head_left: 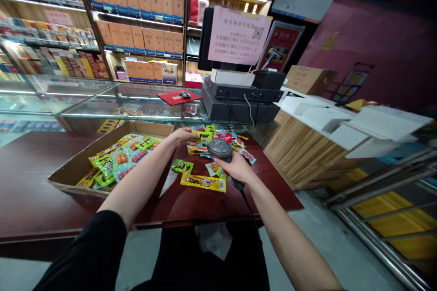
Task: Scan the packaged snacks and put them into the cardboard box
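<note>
yellow snack packet (204,182) lies nearest on the counter (269,186); the right hand (239,167) wraps its grip round a barcode scanner (219,148). work looks partway: many packets fill the cardboard box (153,128), others seem left, loose. farther, the left hand (183,136) pinches a green packet (205,137).

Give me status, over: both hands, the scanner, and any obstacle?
Right grip closed around scanner. Left grip at green packet, fingertips touching. Other packets lie close around, some partly hidden behind scanner.

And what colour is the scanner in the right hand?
The scanner is dark grey, nearly black; it shows best in the head view.
</note>
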`<move>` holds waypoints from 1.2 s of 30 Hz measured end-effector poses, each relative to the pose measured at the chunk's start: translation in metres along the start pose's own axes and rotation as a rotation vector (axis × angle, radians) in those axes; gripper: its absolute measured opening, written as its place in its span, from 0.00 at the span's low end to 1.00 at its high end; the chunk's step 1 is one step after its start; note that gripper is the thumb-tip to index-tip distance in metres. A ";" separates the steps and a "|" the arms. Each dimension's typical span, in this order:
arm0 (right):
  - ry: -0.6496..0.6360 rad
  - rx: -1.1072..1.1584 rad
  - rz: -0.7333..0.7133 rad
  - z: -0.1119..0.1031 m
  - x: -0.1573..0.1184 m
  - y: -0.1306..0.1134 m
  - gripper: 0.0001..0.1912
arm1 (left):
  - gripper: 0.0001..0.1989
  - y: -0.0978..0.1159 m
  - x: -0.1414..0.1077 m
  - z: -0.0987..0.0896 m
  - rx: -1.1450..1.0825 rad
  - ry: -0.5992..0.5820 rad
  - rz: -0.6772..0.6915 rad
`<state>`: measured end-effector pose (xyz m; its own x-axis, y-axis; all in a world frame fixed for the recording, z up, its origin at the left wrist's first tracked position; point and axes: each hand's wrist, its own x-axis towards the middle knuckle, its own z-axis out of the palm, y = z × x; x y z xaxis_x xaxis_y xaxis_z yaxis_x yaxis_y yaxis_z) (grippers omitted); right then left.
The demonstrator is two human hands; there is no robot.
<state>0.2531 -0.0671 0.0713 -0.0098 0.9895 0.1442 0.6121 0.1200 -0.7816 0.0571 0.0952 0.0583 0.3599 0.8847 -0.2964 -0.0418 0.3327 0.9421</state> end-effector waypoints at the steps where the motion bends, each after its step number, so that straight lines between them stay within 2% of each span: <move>1: -0.006 -0.003 0.005 -0.001 -0.001 -0.001 0.18 | 0.16 0.002 -0.001 0.001 0.005 0.006 0.002; 4: -0.024 0.010 0.008 -0.003 -0.002 -0.004 0.18 | 0.15 0.011 -0.009 -0.002 0.008 0.041 0.011; 7: -0.052 0.052 -0.003 -0.002 0.000 -0.009 0.18 | 0.15 0.026 -0.025 -0.022 -0.004 0.085 0.033; 9: -0.085 0.065 -0.014 0.001 0.003 -0.013 0.16 | 0.15 0.036 -0.041 -0.047 -0.005 0.143 0.052; 14: -0.162 0.090 -0.015 0.018 0.012 -0.027 0.14 | 0.14 0.053 -0.091 -0.128 0.015 0.366 0.109; 16: -0.193 0.113 -0.020 0.026 0.015 -0.032 0.15 | 0.15 0.057 -0.110 -0.154 0.006 0.456 0.129; 18: -0.221 0.130 -0.030 0.033 0.018 -0.035 0.15 | 0.15 0.058 -0.125 -0.170 -0.008 0.526 0.122; 20: -0.239 0.134 -0.031 0.037 0.020 -0.038 0.16 | 0.15 0.058 -0.133 -0.175 -0.011 0.557 0.108; 23: -0.236 0.127 -0.027 0.035 0.020 -0.037 0.18 | 0.16 0.053 -0.131 -0.164 0.003 0.517 0.110; 27: -0.119 0.084 -0.134 0.016 0.016 -0.025 0.19 | 0.18 0.044 -0.101 -0.125 0.080 0.403 0.063; 29: -0.046 0.056 -0.191 0.001 0.013 -0.015 0.19 | 0.18 0.040 -0.080 -0.098 0.119 0.303 0.054; 31: 0.001 0.025 -0.173 -0.016 0.008 -0.005 0.19 | 0.18 0.036 -0.058 -0.067 0.155 0.202 0.058; 36: 0.066 -0.034 0.051 -0.061 -0.011 0.027 0.20 | 0.20 0.026 -0.006 0.023 0.190 -0.023 0.036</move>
<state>0.3179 -0.0798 0.0850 0.0732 0.9867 0.1452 0.6373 0.0657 -0.7678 0.0750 0.0907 0.0878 0.3822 0.8866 -0.2606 0.1206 0.2317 0.9653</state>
